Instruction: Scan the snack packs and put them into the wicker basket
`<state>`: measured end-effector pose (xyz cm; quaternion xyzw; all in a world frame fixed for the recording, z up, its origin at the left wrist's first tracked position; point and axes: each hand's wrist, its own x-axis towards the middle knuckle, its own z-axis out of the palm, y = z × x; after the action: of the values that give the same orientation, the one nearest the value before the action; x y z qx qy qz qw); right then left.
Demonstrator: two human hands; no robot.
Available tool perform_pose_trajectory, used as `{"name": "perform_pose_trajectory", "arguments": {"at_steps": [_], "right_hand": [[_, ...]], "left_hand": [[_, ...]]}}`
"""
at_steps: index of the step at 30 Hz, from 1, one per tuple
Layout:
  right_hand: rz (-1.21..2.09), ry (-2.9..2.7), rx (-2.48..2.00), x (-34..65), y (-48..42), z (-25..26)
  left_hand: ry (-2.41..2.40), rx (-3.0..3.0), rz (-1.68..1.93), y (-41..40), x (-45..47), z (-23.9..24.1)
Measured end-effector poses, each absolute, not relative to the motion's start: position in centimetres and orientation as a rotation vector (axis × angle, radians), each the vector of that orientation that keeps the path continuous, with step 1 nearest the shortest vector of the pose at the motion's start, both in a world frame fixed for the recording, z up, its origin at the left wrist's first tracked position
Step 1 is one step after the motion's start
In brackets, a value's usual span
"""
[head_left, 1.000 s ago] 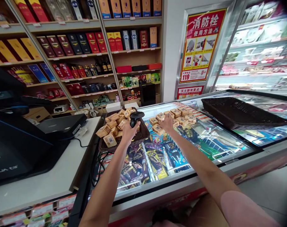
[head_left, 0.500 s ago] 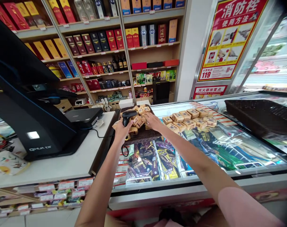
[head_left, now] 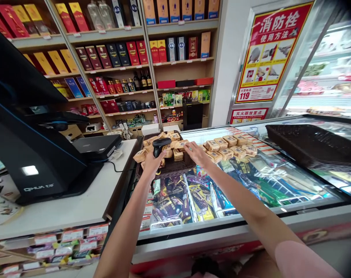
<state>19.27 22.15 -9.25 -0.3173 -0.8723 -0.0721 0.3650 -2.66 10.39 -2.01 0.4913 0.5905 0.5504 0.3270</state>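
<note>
In the head view, the left hand [head_left: 151,164] is wrapped around the handle of a black plastic handheld scanner [head_left: 161,142] at centre. The right hand [head_left: 198,155], fingers bent, reaches the tan box-shaped packages [head_left: 178,155] heaped in a dark brown woven basket [head_left: 175,168]; whether it grips one, I cannot tell. Matching tan packs [head_left: 226,153] lie in rows right of centre on the freezer's smooth, clear glass top [head_left: 269,170].

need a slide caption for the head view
Left hand grips a scanner; right hand touches a pack at a basket.
</note>
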Motion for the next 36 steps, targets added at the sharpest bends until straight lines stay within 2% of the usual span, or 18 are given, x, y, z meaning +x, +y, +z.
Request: {"name": "perform_pose_trajectory", "arguments": {"at_steps": [7,10,16,30,36], "right_hand": [[-0.023,-1.836,-1.049,23.8,22.3,-11.7],[0.187,-1.659,-1.129,24.7,22.7,-12.4],[0.422,-1.597,-1.114,24.9,22.5,-13.1],[0.081,-1.451,-1.147,24.1,21.9,-12.9],[0.031,-1.441,-1.203,24.1,22.0,-13.3]], "left_hand": [[1.443,1.351,1.314,11.2,1.6,-2.4],[1.419,1.364,1.291,11.6,2.6,-2.8],[1.392,1.39,1.273,12.4,3.0,-3.3],[1.41,1.562,1.195,13.7,8.1,-3.2],[1.408,1.602,1.194,14.1,7.9,-3.8]]}}
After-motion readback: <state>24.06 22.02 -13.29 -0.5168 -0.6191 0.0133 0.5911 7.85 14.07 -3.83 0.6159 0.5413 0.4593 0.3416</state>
